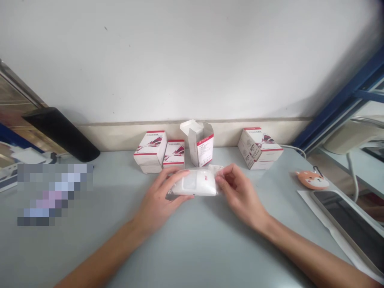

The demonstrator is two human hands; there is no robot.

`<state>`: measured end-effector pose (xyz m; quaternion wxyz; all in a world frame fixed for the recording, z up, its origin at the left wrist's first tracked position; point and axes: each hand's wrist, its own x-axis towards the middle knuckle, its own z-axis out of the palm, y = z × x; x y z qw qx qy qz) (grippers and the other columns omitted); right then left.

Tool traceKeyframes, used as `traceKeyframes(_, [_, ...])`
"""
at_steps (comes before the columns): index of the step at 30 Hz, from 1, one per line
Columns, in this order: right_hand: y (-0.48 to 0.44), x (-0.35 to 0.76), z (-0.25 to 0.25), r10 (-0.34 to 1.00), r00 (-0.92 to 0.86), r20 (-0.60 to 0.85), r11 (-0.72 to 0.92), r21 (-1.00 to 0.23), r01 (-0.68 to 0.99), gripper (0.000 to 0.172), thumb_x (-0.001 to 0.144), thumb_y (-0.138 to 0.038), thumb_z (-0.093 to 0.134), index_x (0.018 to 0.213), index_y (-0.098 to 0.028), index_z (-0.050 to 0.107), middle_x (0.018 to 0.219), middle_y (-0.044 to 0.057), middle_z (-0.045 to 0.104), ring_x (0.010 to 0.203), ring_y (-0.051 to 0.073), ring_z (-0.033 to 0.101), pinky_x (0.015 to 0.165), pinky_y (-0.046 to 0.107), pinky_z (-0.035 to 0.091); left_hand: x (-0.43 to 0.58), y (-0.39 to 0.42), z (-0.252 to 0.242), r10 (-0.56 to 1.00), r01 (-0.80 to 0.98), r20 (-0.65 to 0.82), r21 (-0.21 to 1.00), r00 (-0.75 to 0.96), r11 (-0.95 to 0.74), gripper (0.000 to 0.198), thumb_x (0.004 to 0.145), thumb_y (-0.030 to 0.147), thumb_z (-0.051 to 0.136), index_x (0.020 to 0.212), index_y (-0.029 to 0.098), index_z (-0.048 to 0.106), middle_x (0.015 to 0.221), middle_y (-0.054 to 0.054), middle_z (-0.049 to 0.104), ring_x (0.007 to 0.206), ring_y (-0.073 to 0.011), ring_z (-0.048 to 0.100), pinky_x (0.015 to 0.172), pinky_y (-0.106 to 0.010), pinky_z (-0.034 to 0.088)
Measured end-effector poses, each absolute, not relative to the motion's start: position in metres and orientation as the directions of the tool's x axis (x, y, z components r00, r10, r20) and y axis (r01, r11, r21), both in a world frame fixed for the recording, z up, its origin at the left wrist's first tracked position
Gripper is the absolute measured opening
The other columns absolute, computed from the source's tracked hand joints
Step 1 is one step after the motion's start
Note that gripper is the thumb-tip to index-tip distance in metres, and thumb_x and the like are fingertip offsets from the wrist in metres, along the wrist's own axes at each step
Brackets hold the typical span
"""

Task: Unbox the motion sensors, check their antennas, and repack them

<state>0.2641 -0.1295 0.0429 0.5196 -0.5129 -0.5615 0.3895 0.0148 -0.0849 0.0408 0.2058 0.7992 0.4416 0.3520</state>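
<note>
**Two-handed hold, slippery wrap**

A white painted wall (180, 60) fills the top of my view, with a cream skirting strip (264, 138) along its foot. Below it runs a long pale grey-blue worktop (192, 256), and a dark blue metal frame (339, 100) stands off to the far right. On the right of the worktop, a dark-screened tablet or phone with a beige edge (348, 224) lies on a white sheet; I can't tell which it is. Far left, a black cylindrical object (61, 134) lies at a slant, and a pixelated patch hides what is beside it. Along the back sit white cardboard boxes with red bands (150, 150) and an open white box (204, 150) standing upright, flaps up. An orange fox-faced keyring (312, 179) lies at right.

In the middle is a white plastic sensor housing in a clear plastic bag (195, 185), over the worktop. My left hand (159, 196) curls over its left end, fingers (177, 174) spread on top. My right hand (237, 192) pinches the right end between thumb and fingertips (223, 180). A small flat white plate (216, 168) lies just behind it.

Risks: the slick bag could slide out of the pinch, and my knuckles could catch the plate or tip the open box.
</note>
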Motion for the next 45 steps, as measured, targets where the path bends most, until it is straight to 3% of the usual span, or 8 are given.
traceKeyframes(7, [-0.134,0.265,0.046,0.956,0.038,0.291,0.252,-0.881,0.401,0.025,0.11,-0.043,0.047,0.093,-0.025,0.05,0.083,0.001,0.061,0.073,0.017,0.052,0.066,0.03,0.041,0.016,-0.095,0.051,0.955,0.524,0.119,0.814,0.272,-0.25,0.065,0.079,0.053,0.085,0.138,0.034,0.065,0.127,-0.006,0.074,0.121,-0.032,0.068,0.095,-0.038,0.058])
traceKeyframes(12, [-0.132,0.268,0.044,0.953,-0.031,0.302,0.274,-0.811,0.517,0.023,0.111,-0.041,0.042,0.095,-0.025,0.049,0.083,0.0,0.06,0.071,0.017,0.05,0.067,0.03,0.041,0.023,-0.103,0.068,0.952,0.364,-0.018,0.926,0.304,-0.099,0.063,0.088,0.061,0.072,0.14,0.027,0.061,0.084,-0.001,0.075,0.063,-0.0183,0.067,0.058,-0.028,0.054])
traceKeyframes(19, [-0.131,0.266,0.054,0.962,-0.11,0.25,0.273,-0.851,0.448,0.031,0.111,-0.045,0.04,0.091,-0.024,0.049,0.081,-0.001,0.054,0.074,0.017,0.047,0.07,0.031,0.04,0.021,-0.097,0.079,0.72,0.094,-0.347,0.925,0.6,0.367,0.071,0.098,0.065,0.056,0.158,0.029,0.05,0.084,-0.005,0.077,0.052,-0.0179,0.064,0.046,-0.027,0.045])
traceKeyframes(24, [-0.128,0.263,0.055,0.997,-0.033,0.071,0.077,-0.962,0.263,0.046,0.107,-0.061,0.042,0.081,-0.023,0.046,0.073,-0.004,0.043,0.067,0.014,0.039,0.063,0.028,0.035,0.014,-0.096,0.076,0.608,-0.198,-0.228,0.81,0.761,0.551,0.076,0.1,0.064,0.052,0.166,0.032,0.032,0.082,-0.005,0.075,0.062,-0.0194,0.067,0.063,-0.031,0.05])
traceKeyframes(30, [-0.126,0.261,0.051,0.986,0.01,-0.165,-0.164,-0.97,0.182,0.049,0.102,-0.063,0.05,0.075,-0.022,0.049,0.068,-0.004,0.048,0.065,0.014,0.04,0.06,0.027,0.031,0.011,-0.093,0.068,0.712,-0.141,-0.146,0.934,0.687,0.327,0.076,0.09,0.044,0.079,0.154,0.029,0.041,0.084,-0.001,0.069,0.075,-0.0184,0.064,0.077,-0.034,0.043])
traceKeyframes(34, [-0.13,0.256,0.054,0.995,0.087,-0.042,-0.058,-0.98,0.191,0.05,0.105,-0.061,0.047,0.073,-0.022,0.044,0.068,-0.004,0.043,0.065,0.014,0.039,0.06,0.027,0.032,0.014,-0.089,0.06,0.853,0.109,-0.162,0.986,0.496,0.124,0.045,0.092,0.061,0.073,0.111,0.022,0.062,0.064,0.004,0.054,0.063,-0.0145,0.049,0.068,-0.031,0.036])
traceKeyframes(37, [-0.134,0.256,0.053,0.989,0.096,0.11,0.088,-0.973,0.214,0.045,0.107,-0.058,0.047,0.079,-0.023,0.045,0.072,-0.004,0.042,0.067,0.014,0.039,0.061,0.028,0.033,0.017,-0.088,0.059,0.857,0.191,-0.251,0.964,0.45,0.182,0.057,0.094,0.076,0.056,0.081,0.02,0.058,0.064,0.002,0.053,0.059,-0.0135,0.046,0.063,-0.03,0.034])
traceKeyframes(45, [-0.144,0.262,0.06,0.887,-0.13,0.443,0.46,-0.873,0.164,0.024,0.102,-0.036,0.066,0.084,-0.022,0.06,0.091,0.001,0.051,0.08,0.015,0.048,0.07,0.03,0.04,0.022,-0.093,0.072,0.655,0.051,-0.516,0.805,0.552,0.592,0.06,0.094,0.077,0.049,0.077,0.02,0.06,0.051,0.005,0.044,0.047,-0.0114,0.038,0.054,-0.026,0.032])
